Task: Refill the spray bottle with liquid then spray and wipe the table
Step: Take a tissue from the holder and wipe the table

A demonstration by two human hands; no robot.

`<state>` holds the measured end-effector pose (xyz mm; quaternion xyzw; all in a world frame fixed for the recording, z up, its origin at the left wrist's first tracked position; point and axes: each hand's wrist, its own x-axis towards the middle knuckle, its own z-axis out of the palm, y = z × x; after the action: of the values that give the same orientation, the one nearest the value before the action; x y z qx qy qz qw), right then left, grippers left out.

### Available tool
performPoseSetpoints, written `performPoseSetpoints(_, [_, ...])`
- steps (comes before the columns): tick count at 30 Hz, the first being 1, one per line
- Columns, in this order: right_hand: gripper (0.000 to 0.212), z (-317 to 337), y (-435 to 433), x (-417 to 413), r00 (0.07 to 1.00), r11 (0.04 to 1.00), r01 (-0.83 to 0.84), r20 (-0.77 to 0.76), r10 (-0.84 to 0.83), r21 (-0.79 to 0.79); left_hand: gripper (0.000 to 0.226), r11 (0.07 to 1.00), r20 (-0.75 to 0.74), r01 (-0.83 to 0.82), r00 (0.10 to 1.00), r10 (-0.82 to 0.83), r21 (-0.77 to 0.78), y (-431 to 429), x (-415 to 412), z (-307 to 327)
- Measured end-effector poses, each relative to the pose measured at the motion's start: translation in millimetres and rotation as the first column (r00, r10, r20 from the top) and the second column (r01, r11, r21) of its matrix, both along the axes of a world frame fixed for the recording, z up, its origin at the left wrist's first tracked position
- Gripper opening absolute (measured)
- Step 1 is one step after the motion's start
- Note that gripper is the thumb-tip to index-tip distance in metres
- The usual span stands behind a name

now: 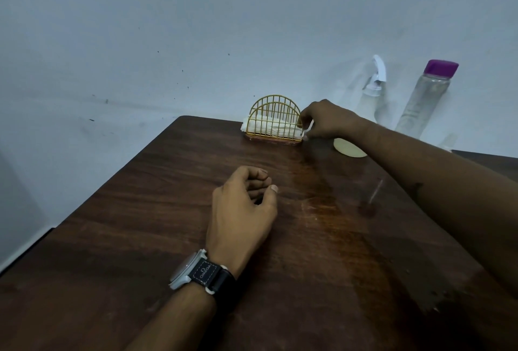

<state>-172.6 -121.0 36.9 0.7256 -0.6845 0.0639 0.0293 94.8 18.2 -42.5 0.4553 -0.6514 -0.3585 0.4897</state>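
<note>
2 hands out: right grip (328, 121) pinches a napkin (246, 126) at the gold holder (276, 104); left grip (241, 205) rests loosely curled on the worktop (134, 216).

Spray bottle (372, 93), white trigger, standing far right of wooden table (168, 210); purple-capped clear bottle (426, 98) just beside.

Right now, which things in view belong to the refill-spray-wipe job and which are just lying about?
Job: spray bottle; purple-capped bottle; tissues in the wire holder, right hand pinching one; table.
Lying about: pale round disc right of the holder; idle left hand; wristwatch.
</note>
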Motion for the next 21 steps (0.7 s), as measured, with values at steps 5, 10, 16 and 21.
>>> performPoseSetpoints(5, [0.025, 3.1, 3.3, -0.7, 0.999, 0.998, -0.029, -0.034, 0.027, -0.056, 0.014, 1.000, 0.002, 0.001, 1.000, -0.001, 0.001, -0.8, -0.2, -0.2])
performPoseSetpoints(10, [0.023, 5.5, 2.5, -6.2, 0.999, 0.996, -0.025, -0.022, 0.023, -0.085, 0.015, 1.000, 0.000, 0.000, 1.000, 0.000, 0.006, -1.4, 0.6, 0.0])
performPoseSetpoints(16, [0.021, 13.6, 7.5, -1.5, 1.000, 0.995, -0.014, 0.024, 0.017, -0.100, 0.014, 1.000, 0.002, -0.001, 1.000, 0.001, 0.004, -0.2, 0.3, 0.4])
performPoseSetpoints(21, [0.021, 16.3, 8.1, 0.5, 0.997, 0.998, -0.021, -0.082, 0.016, -0.055, 0.014, 1.000, 0.008, 0.005, 1.000, -0.005, 0.009, -0.8, 0.7, 0.7])
